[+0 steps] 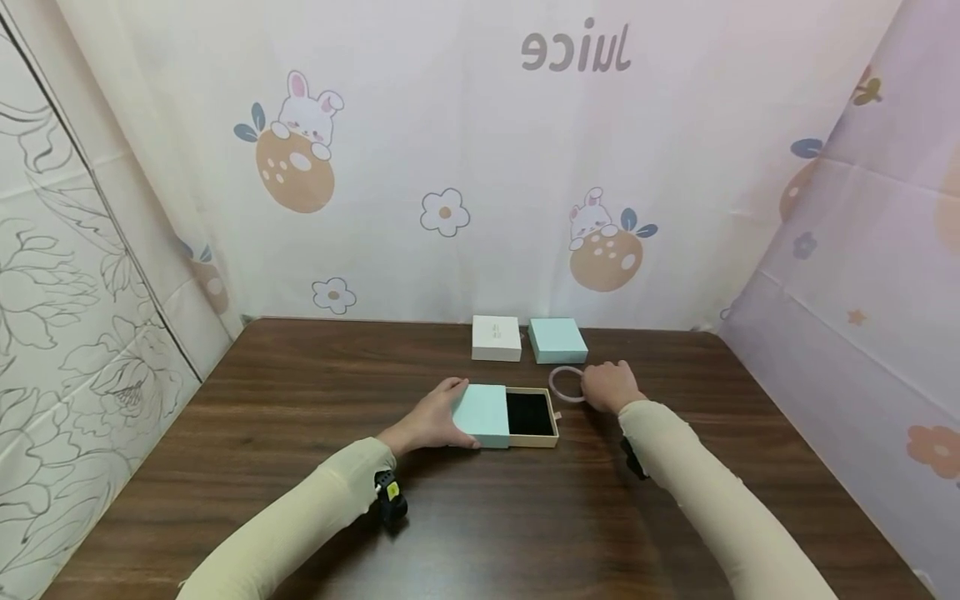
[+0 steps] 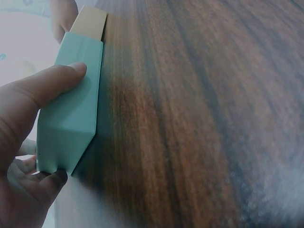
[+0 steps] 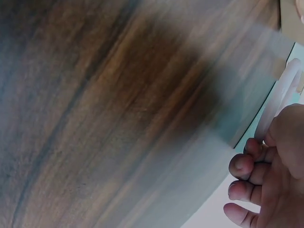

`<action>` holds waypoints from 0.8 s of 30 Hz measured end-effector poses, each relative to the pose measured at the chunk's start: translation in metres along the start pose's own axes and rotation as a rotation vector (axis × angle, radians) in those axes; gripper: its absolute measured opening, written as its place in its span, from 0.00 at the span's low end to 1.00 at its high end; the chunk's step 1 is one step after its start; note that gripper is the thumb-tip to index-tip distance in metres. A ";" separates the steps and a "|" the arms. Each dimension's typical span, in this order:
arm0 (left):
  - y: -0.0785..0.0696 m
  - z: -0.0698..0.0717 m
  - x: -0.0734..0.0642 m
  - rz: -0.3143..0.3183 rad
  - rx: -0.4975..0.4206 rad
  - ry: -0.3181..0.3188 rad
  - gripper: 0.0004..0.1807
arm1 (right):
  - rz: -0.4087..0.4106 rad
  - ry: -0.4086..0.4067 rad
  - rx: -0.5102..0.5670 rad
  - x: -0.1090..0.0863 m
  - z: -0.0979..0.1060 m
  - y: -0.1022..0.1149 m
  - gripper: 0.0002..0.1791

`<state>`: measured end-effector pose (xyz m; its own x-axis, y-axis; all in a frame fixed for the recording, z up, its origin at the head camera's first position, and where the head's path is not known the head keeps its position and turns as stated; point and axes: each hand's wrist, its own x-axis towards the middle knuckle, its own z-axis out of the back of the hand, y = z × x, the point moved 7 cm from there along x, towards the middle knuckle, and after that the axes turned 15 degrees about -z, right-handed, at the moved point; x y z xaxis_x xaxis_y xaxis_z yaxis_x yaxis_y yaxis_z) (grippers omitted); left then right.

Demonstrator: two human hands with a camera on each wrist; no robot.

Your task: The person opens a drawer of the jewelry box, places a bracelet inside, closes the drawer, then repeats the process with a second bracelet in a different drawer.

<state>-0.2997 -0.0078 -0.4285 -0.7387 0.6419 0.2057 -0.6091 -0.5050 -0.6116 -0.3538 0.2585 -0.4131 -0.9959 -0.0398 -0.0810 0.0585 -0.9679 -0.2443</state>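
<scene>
My left hand [image 1: 435, 419] grips the mint-green sleeve [image 1: 482, 415] of a drawer-style gift box on the table, thumb along one side and fingers round the other. Out of the sleeve's right end sticks the tan inner drawer [image 1: 556, 429], lined with a black pad [image 1: 528, 414] and fitted with a small pull tab. To the right of it, my right hand [image 1: 606, 387] pinches a pale, whitish bangle [image 1: 556, 391] between thumb and curled fingers. In the right wrist view the bangle [image 3: 274, 111] stands out beyond the fingertips.
Behind the hands, a white box [image 1: 496, 339] and a closed mint-green box [image 1: 558, 341] sit near the back edge of the brown wooden table [image 1: 315, 375]. A printed curtain [image 1: 420, 125] hangs right behind that edge, with more fabric at both sides.
</scene>
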 end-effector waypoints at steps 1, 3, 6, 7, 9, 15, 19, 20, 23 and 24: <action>0.000 0.000 0.000 -0.001 -0.001 -0.002 0.59 | 0.003 -0.007 -0.001 -0.001 0.001 0.001 0.12; -0.001 0.001 -0.001 -0.001 -0.002 -0.003 0.59 | 0.010 -0.020 -0.005 -0.003 0.004 0.003 0.12; -0.002 0.002 -0.001 0.000 -0.007 -0.005 0.59 | 0.017 -0.030 -0.011 -0.006 0.007 0.006 0.12; -0.002 0.002 -0.001 -0.002 -0.009 -0.007 0.59 | 0.018 -0.032 -0.013 -0.006 0.008 0.006 0.12; -0.003 0.002 -0.002 0.004 -0.011 -0.004 0.59 | 0.017 -0.036 -0.017 -0.008 0.009 0.007 0.13; -0.005 0.002 -0.001 -0.001 -0.007 -0.017 0.59 | 0.021 -0.037 -0.020 -0.015 0.012 0.004 0.13; -0.004 0.001 -0.001 -0.005 -0.008 -0.019 0.59 | 0.029 -0.040 -0.022 -0.020 0.016 0.004 0.13; -0.003 0.001 -0.001 -0.006 -0.008 -0.018 0.59 | 0.030 -0.040 -0.022 -0.021 0.016 0.004 0.13; -0.002 0.000 -0.001 -0.007 -0.005 -0.013 0.59 | 0.040 -0.051 -0.023 -0.023 0.018 0.005 0.13; -0.002 0.000 -0.001 -0.009 -0.003 -0.013 0.59 | 0.043 -0.056 -0.027 -0.024 0.018 0.005 0.14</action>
<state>-0.2984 -0.0076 -0.4274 -0.7368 0.6388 0.2214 -0.6151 -0.4974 -0.6118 -0.3310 0.2502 -0.3951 -0.9947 -0.0956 -0.0376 0.1022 -0.9581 -0.2674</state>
